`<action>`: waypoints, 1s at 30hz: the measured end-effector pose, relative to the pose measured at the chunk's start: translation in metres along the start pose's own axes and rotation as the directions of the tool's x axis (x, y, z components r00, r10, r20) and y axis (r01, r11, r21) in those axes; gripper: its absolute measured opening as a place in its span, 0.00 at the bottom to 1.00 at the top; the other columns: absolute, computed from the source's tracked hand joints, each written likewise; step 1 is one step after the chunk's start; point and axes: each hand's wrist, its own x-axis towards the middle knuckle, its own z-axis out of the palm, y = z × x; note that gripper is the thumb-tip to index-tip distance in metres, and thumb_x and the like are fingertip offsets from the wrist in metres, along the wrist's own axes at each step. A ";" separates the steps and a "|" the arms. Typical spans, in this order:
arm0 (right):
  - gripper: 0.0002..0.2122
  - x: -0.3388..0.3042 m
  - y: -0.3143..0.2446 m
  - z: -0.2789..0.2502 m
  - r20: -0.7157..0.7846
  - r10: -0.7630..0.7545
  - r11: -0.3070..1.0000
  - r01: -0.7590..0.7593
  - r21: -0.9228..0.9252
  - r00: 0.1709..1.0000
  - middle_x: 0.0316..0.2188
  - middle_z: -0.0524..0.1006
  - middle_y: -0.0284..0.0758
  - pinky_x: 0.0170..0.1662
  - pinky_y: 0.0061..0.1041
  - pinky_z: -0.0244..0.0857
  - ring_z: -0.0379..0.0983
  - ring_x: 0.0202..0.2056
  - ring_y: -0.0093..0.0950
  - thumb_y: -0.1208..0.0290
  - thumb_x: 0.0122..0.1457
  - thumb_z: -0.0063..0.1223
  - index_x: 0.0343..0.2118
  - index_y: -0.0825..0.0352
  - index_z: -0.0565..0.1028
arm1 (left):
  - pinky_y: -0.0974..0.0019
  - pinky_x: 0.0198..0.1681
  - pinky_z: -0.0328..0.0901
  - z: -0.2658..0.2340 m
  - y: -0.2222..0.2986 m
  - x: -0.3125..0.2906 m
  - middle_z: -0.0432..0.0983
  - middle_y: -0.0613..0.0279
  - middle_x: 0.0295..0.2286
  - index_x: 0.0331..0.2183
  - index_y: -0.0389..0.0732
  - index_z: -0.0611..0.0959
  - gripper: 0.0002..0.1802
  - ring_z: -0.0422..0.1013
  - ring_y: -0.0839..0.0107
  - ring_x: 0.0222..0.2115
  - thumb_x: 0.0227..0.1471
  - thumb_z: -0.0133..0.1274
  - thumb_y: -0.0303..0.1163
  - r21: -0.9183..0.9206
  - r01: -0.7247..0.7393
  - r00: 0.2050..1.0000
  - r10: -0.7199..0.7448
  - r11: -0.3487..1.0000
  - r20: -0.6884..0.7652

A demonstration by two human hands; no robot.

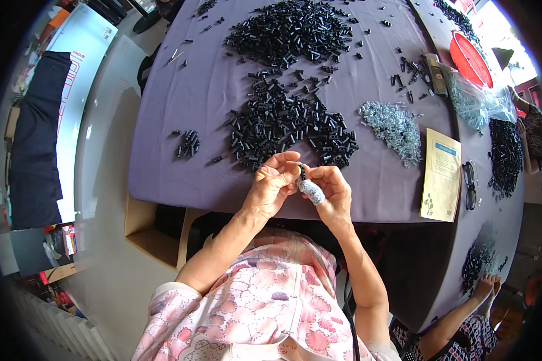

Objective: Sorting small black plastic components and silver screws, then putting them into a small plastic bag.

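Note:
My left hand (269,185) and my right hand (334,194) meet over the table's near edge. Both pinch one small black plastic piece (302,172) between their fingertips. A speckled grey-white cover (311,191) wraps the thumb of my right hand. Just beyond my fingers spreads a loose heap of small black plastic pieces (283,123). A smaller cluster of black pieces (188,144) lies to the left. On the right is a pile of small clear plastic pieces (394,129). My fingers partly hide the held piece, so its exact shape cannot be made out.
A larger black heap (289,30) lies farther back on the purple-grey tablecloth (180,102). At right are a tan booklet (441,174), eyeglasses (471,185), a clear bag (476,102) and a red basket (470,59). Another person's hands (489,286) work lower right. An open cardboard box (153,237) stands below the table.

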 end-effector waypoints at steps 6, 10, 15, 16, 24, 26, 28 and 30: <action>0.07 0.004 -0.002 -0.002 -0.027 0.038 0.998 -0.037 0.048 0.999 0.29 0.74 0.31 0.34 0.17 0.69 0.72 0.31 0.17 0.87 0.53 0.50 0.35 0.72 0.69 | 0.80 0.23 0.61 0.010 -0.005 0.002 0.78 0.61 0.31 0.39 0.41 0.78 0.11 0.69 0.82 0.23 0.50 0.54 0.23 0.123 -0.034 0.991 0.048 0.992 -0.121; 0.08 0.004 -0.003 -0.001 -0.019 0.057 0.997 -0.056 0.045 0.998 0.28 0.73 0.30 0.30 0.14 0.66 0.70 0.27 0.15 0.87 0.53 0.50 0.35 0.71 0.69 | 0.79 0.23 0.61 0.008 -0.011 0.000 0.78 0.61 0.31 0.37 0.40 0.79 0.09 0.69 0.82 0.24 0.50 0.54 0.23 0.150 -0.090 0.985 0.109 0.985 -0.130; 0.09 0.004 -0.003 0.000 -0.034 0.054 0.999 -0.054 0.006 0.998 0.27 0.73 0.29 0.28 0.14 0.66 0.70 0.27 0.14 0.87 0.52 0.51 0.35 0.69 0.69 | 0.77 0.25 0.64 0.016 -0.013 -0.002 0.78 0.59 0.31 0.36 0.39 0.79 0.08 0.71 0.79 0.25 0.50 0.53 0.22 0.166 -0.136 0.975 0.162 0.977 -0.153; 0.09 0.005 -0.003 0.001 -0.052 0.064 0.997 -0.066 -0.032 0.997 0.27 0.73 0.29 0.26 0.13 0.66 0.70 0.27 0.14 0.86 0.51 0.52 0.35 0.69 0.69 | 0.76 0.27 0.66 0.018 -0.013 -0.002 0.78 0.58 0.32 0.36 0.39 0.79 0.08 0.72 0.78 0.26 0.51 0.52 0.21 0.108 -0.117 0.974 0.136 0.987 -0.184; 0.08 0.008 -0.005 -0.002 -0.071 0.164 0.978 -0.171 -0.116 0.984 0.25 0.74 0.29 0.21 0.14 0.65 0.70 0.26 0.14 0.85 0.50 0.55 0.32 0.68 0.70 | 0.71 0.33 0.69 0.014 -0.016 0.001 0.78 0.56 0.32 0.35 0.37 0.79 0.08 0.74 0.73 0.30 0.50 0.52 0.20 0.052 -0.085 0.961 0.096 0.995 -0.258; 0.08 0.008 -0.004 0.000 -0.075 0.143 0.978 -0.152 -0.145 0.987 0.25 0.74 0.29 0.21 0.14 0.65 0.70 0.25 0.14 0.85 0.50 0.54 0.31 0.69 0.70 | 0.71 0.33 0.69 0.013 -0.016 0.002 0.78 0.55 0.32 0.35 0.37 0.79 0.08 0.74 0.72 0.30 0.50 0.52 0.20 0.029 -0.080 0.960 0.085 0.996 -0.267; 0.08 0.008 -0.008 0.004 -0.046 -0.040 0.945 0.022 -0.327 0.998 0.24 0.74 0.30 0.22 0.14 0.66 0.71 0.24 0.14 0.85 0.50 0.54 0.31 0.69 0.70 | 0.71 0.33 0.69 0.014 -0.015 0.002 0.78 0.55 0.32 0.35 0.37 0.79 0.08 0.74 0.72 0.30 0.50 0.52 0.20 0.026 -0.075 0.954 0.080 0.997 -0.290; 0.07 0.008 -0.012 0.005 -0.068 0.055 0.965 -0.071 -0.252 0.996 0.24 0.74 0.30 0.22 0.15 0.66 0.71 0.24 0.15 0.86 0.50 0.54 0.31 0.69 0.70 | 0.71 0.34 0.69 0.012 -0.014 0.001 0.78 0.55 0.32 0.35 0.37 0.79 0.08 0.74 0.73 0.30 0.50 0.52 0.20 0.023 -0.072 0.946 0.076 0.997 -0.314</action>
